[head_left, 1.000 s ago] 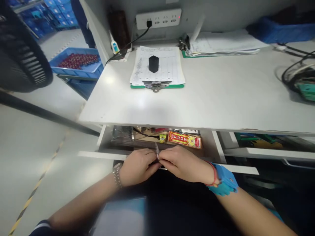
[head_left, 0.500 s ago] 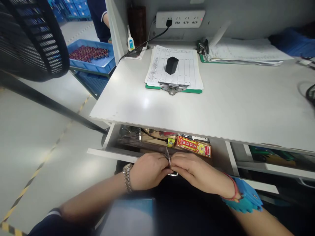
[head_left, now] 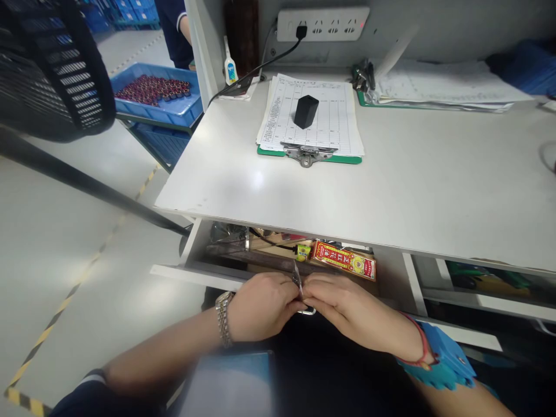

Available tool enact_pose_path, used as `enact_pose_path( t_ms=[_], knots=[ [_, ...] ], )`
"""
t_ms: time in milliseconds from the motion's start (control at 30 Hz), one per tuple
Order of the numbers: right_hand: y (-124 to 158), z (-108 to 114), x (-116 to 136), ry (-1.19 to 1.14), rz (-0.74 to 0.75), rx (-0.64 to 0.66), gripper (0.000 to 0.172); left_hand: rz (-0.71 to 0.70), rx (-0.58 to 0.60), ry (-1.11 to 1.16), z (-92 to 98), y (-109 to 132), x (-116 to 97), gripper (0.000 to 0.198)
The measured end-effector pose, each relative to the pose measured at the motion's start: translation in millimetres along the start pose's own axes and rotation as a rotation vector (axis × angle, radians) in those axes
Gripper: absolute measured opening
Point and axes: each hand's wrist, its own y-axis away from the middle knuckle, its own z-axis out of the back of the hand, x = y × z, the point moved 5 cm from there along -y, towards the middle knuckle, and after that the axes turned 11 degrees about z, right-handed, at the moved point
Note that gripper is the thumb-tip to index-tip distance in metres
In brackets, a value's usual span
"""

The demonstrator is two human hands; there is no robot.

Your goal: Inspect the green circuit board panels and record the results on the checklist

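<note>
Both hands meet over the front edge of an open drawer (head_left: 195, 278). My left hand (head_left: 264, 304), with a metal watch at the wrist, pinches one side of a small thin packet (head_left: 297, 274). On its other side my right hand (head_left: 347, 304) pinches it too; a red string and a blue band circle that wrist. The packet's lower part is hidden by the fingers. Inside the drawer, just beyond the hands, lie a red and yellow box (head_left: 344, 260) and a small yellow-green item (head_left: 303, 251).
A clipboard (head_left: 264, 152) with papers and a black block (head_left: 306, 112) lies on the desk (head_left: 217, 185). Behind are a power strip (head_left: 324, 24) and a small bottle (head_left: 230, 68). At left stand a fan (head_left: 56, 69), a blue tray (head_left: 174, 113) and a person (head_left: 174, 35).
The view has shifted slightly. Both hands still pinch the small packet at nearly the same spot over the drawer.
</note>
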Motion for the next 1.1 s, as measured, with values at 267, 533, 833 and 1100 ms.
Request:
enact_pose_path(
  t_ms=[267,533,833,1100],
  knots=[
    [0.5,1.1,1.1,0.034,-0.002,-0.008,0.021,0.019,0.006,-0.001,-1.3,0.3,1.0,0.018],
    [-0.5,2.9,2.1,0.028,-0.019,-0.015,0.02,-0.014,0.017,0.001,0.9,-0.2,-1.1,0.018],
    [0.6,4.8,3.0,0.015,-0.057,-0.062,0.01,-0.01,0.033,0.062,2.2,0.3,-0.5,0.018],
    [2.3,4.1,-2.6,-0.024,-0.079,-0.113,0.009,0.003,0.013,0.092,0.9,-0.3,0.9,0.021]
  ],
)
